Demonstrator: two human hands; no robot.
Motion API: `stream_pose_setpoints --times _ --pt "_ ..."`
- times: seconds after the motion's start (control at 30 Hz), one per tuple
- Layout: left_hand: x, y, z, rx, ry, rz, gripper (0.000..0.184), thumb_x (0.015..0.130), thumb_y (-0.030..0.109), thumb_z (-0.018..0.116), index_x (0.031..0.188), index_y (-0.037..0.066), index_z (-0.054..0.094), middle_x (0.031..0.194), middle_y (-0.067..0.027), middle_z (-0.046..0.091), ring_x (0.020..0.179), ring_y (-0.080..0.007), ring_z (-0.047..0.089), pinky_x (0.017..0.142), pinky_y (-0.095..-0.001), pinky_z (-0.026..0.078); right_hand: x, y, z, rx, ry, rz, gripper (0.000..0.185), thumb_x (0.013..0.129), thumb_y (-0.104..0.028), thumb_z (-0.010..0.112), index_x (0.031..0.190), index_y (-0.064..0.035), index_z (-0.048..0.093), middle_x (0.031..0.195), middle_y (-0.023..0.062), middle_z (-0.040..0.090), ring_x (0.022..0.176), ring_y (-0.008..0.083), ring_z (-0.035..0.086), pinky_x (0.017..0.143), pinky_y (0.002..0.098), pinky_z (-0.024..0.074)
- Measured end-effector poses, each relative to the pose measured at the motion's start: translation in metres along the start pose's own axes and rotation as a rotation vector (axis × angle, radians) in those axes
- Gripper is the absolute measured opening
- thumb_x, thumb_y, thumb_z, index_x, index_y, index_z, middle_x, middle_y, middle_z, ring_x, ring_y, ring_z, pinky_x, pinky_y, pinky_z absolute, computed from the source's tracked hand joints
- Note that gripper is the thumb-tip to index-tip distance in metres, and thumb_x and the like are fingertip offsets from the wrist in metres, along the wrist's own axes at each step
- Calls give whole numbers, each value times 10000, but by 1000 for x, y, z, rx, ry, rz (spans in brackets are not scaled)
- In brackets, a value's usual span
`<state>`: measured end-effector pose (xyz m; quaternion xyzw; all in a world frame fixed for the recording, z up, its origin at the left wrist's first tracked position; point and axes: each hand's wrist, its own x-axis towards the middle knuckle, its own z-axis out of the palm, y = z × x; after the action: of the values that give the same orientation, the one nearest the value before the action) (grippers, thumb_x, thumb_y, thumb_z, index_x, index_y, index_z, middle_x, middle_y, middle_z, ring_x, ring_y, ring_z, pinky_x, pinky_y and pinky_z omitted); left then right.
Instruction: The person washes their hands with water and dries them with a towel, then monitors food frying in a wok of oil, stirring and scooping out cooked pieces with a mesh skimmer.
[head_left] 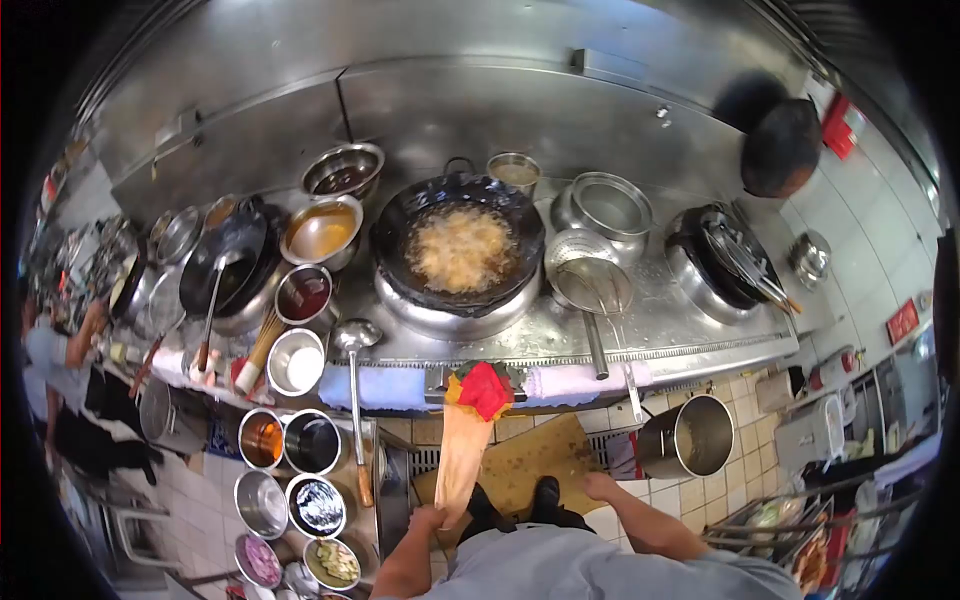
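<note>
My left hand (pixel 428 518) is low in front of my body, with its fingers closed at the lower end of a long tan cloth (pixel 465 455). The cloth's upper end reaches the counter's front edge, beside a bunched red and yellow cloth (pixel 484 390). To the right, my right hand (pixel 600 487) hangs above the floor, touching nothing that I can make out; its fingers are too small to read. Straight ahead, light-brown pieces bubble in oil in a large black wok (pixel 390 236). A long-handled ladle (pixel 357 400) lies across the counter edge on the left.
A round strainer (pixel 588 268) rests on a steel pot (pixel 630 238) right of the wok. Steel bowls of sauce (pixel 322 232) stand left. Ingredient containers (pixel 262 440) fill a lower left stand. A deep pot (pixel 686 436) is at the right. Another person (pixel 60 350) stands far left.
</note>
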<state>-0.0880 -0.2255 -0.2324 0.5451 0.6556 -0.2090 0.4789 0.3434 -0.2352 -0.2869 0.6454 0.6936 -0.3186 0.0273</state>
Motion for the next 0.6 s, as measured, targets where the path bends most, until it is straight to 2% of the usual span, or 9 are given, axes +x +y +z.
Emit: stream_pose_setpoints --times 0.03,0.1,0.13,0.17,0.23,0.33,0.4,0.57,0.6 --pt "-6 5 0 140 170 -110 532 778 506 515 1141 119 545 1062 -132 593 1077 -222 513 882 -316 406 14 -57 -30 22 -19 -66 313 829 -301 447 805 -18 578 862 209 596 845 383 558 760 452 429" --pt "2 15 -3 36 160 390 490 784 479 530 1120 125 569 1127 -76 558 1122 -239 466 924 -336 370 48 -133 -54 92 76 -133 301 844 -276 433 930 -25 577 960 201 579 979 373 507 852 435 394" --pt "-7 30 -5 -374 41 544 481 807 438 520 1189 145 505 1195 -67 496 1150 -251 428 935 -365 356 64 -163 -54 112 243 -217 267 844 -259 451 950 -44 570 1030 192 562 1008 362 493 847 418 405" --pt "-21 55 -9 -794 -84 683 490 830 396 510 1257 165 442 1264 -58 434 1177 -263 391 947 -394 343 97 -172 -34 109 179 -208 328 834 -266 484 1086 -64 539 1088 182 552 1044 350 486 886 379 398" --pt "-46 116 -23 -1545 -169 575 503 900 343 422 1353 199 255 1308 -35 359 1130 -213 430 942 -410 345 100 -221 -36 86 134 -165 356 840 -295 472 1111 -69 521 1107 167 542 1054 329 479 885 375 396" --pt "-57 174 -54 -1801 -60 597 591 901 324 424 1376 278 77 1343 -23 304 1148 -197 408 906 -446 369 100 -246 -33 110 121 -132 399 848 -337 454 1148 -76 495 1135 145 526 1068 297 470 883 368 392" --pt "-48 191 -58 -1824 53 289 477 896 294 425 1334 209 256 1273 -45 403 1083 -206 464 861 -409 411 101 -244 -41 191 138 -102 428 854 -365 442 1173 -81 477 1154 130 516 1077 276 463 881 364 390" --pt "37 178 -45 -2073 -264 336 396 882 355 413 1112 43 496 955 -117 594 796 -253 588 747 -379 489 84 -260 -49 769 188 51 502 869 -436 412 1235 -94 433 1202 93 489 1101 222 447 877 354 384" --pt "9 186 -56 -1991 -44 12 346 877 322 428 1107 72 496 963 -111 586 803 -252 587 720 -364 494 75 -259 -50 1006 95 108 516 872 -450 406 1247 -96 425 1211 86 484 1105 212 444 877 352 382"
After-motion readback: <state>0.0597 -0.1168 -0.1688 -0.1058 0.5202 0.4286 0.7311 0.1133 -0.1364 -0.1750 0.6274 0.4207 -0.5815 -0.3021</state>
